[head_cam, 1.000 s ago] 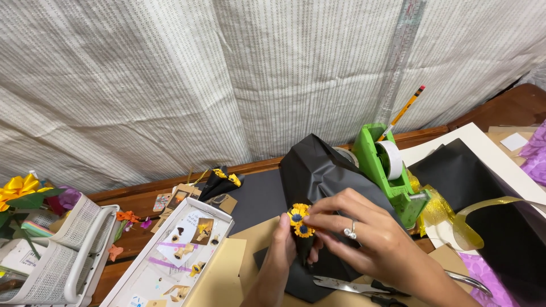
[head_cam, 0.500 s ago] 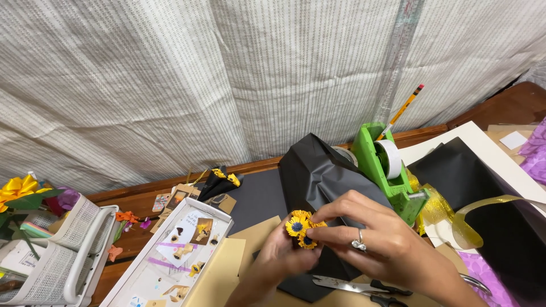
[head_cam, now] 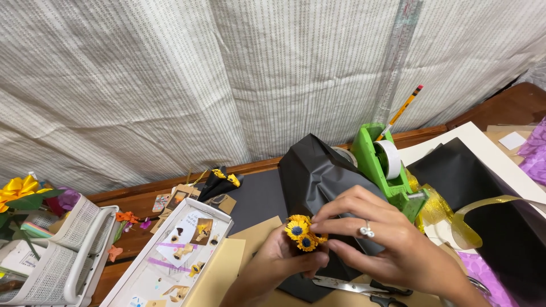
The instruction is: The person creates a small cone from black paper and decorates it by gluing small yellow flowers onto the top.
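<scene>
My left hand [head_cam: 277, 267] comes up from the bottom centre and grips a small bunch of yellow paper sunflowers [head_cam: 301, 233] with dark blue centres. My right hand [head_cam: 381, 244], with a ring on one finger, curls over the bunch from the right and its fingertips touch the flower heads. Both hands hover in front of a crumpled sheet of black paper [head_cam: 318, 170]. A pair of scissors [head_cam: 355, 287] lies on the table just below my right hand.
A green tape dispenser [head_cam: 382, 162] stands right of the black paper, with a pencil [head_cam: 402, 111] behind it. Gold ribbon [head_cam: 483, 213] curls at the right. A shallow white box [head_cam: 170, 256] of small paper pieces and a white basket [head_cam: 54, 256] sit at the left. A curtain [head_cam: 170, 74] hangs behind.
Both hands have shifted slightly lower and my left hand now wraps more fully round the flower stems, while my right fingers have moved over the flower heads.
</scene>
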